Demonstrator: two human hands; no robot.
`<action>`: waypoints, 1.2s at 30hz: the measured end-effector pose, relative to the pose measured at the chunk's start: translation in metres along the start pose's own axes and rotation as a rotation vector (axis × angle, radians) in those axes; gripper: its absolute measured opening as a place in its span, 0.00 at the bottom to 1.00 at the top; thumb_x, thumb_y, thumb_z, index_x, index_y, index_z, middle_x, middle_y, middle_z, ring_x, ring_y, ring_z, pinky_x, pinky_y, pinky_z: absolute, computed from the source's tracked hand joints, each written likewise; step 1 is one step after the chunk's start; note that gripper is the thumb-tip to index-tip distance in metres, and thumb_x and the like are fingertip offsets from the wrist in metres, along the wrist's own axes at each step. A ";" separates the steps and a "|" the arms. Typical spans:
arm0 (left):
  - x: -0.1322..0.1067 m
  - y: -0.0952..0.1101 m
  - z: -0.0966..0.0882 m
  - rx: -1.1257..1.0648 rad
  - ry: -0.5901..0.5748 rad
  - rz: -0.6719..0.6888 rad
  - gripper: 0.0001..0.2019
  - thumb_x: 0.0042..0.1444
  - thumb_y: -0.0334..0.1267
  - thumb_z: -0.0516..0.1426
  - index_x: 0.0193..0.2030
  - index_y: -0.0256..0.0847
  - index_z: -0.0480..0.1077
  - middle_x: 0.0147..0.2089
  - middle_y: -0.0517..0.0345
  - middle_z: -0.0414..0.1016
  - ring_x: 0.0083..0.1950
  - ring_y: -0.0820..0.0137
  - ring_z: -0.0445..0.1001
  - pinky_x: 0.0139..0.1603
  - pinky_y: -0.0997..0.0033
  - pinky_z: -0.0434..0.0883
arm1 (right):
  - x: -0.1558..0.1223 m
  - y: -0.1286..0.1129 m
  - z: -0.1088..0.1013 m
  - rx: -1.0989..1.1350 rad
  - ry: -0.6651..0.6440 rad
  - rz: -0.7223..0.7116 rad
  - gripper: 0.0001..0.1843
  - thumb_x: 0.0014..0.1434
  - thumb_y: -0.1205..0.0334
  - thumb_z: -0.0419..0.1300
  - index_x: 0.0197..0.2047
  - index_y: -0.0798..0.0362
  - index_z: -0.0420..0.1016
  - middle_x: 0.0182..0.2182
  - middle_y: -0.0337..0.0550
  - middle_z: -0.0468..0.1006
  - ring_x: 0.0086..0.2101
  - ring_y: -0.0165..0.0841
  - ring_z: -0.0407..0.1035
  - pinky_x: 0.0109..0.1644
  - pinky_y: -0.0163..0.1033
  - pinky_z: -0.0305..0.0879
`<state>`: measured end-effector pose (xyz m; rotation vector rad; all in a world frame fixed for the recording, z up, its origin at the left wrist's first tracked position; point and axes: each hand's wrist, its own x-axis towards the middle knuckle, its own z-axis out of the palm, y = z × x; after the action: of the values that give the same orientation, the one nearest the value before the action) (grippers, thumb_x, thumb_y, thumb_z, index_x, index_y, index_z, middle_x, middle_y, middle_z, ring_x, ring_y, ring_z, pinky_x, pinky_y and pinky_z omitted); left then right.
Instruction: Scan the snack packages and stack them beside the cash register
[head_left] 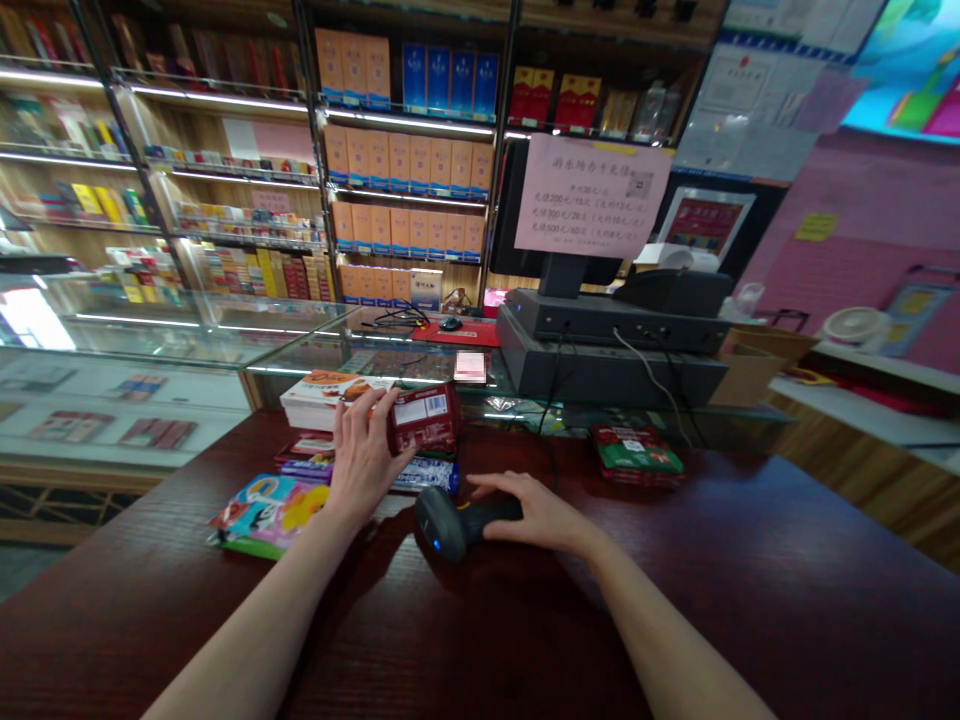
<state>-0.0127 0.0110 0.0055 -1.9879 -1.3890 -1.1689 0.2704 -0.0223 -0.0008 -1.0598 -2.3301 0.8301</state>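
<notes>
My left hand [364, 455] grips a dark red snack packet [424, 418] with a white barcode label, held tilted above a blue packet [424, 475] on the dark wooden counter [480, 620]. My right hand [536, 512] rests on the handle of a black barcode scanner [450, 525] that lies on the counter with its head to the left. A stack of white and orange boxes [326, 395] sits just behind my left hand. A colourful cartoon packet [266, 512] lies to the left.
A red and green packet [636, 450] lies at the counter's far right. Behind it stands a black cash register [611, 345] with a pink notice [592, 195] on its screen back. Glass display cases [150, 360] and stocked shelves [405, 180] fill the background.
</notes>
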 end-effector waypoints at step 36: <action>-0.003 0.028 -0.003 -0.165 -0.181 0.116 0.41 0.57 0.42 0.63 0.74 0.52 0.49 0.54 0.49 0.66 0.58 0.54 0.66 0.63 0.46 0.64 | 0.019 -0.012 0.004 0.573 0.655 0.197 0.16 0.50 0.47 0.70 0.29 0.52 0.78 0.23 0.36 0.75 0.26 0.32 0.68 0.33 0.37 0.63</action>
<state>0.0112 -0.0040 0.0082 -2.3067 -1.2767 -1.1066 0.2507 -0.0147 0.0071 -1.0905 -1.3535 0.9595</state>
